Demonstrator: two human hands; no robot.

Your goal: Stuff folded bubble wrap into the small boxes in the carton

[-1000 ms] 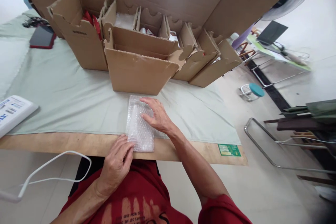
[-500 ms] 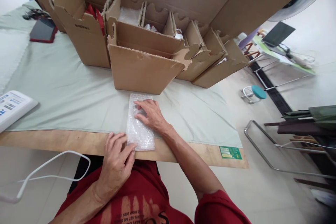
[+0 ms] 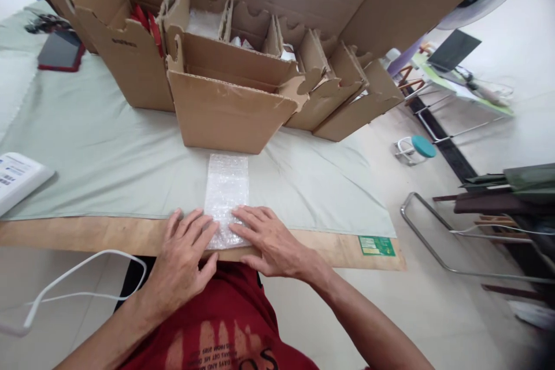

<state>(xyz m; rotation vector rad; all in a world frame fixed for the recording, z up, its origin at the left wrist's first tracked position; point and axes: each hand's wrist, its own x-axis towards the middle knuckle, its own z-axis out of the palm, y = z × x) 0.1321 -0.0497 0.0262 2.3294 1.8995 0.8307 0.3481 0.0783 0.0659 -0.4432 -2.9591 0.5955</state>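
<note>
A flat, clear bubble wrap bag (image 3: 227,185) lies lengthwise on the pale green cloth, its near end reaching the bare wooden table edge. My left hand (image 3: 184,251) rests at its near left corner, fingers stretched out and thumb over the table edge. On the near right part of the bag lies my right hand (image 3: 271,241), fingers extended across the plastic and thumb pointing toward the left hand. Neither hand grips anything. Just beyond the bag's far end stands a cardboard box (image 3: 229,113) with an open top.
Behind it runs a row of cardboard compartments (image 3: 299,52) holding red and white items. A white device (image 3: 21,179) lies at left, with a white cable (image 3: 82,254) hanging below the edge. A dark tablet (image 3: 61,49) is farther back. A teal stool (image 3: 422,147) stands at right.
My right hand has slid from the upper part of the bubble wrap bag down to its near right side. My left hand has shifted slightly left. The view has moved a little.
</note>
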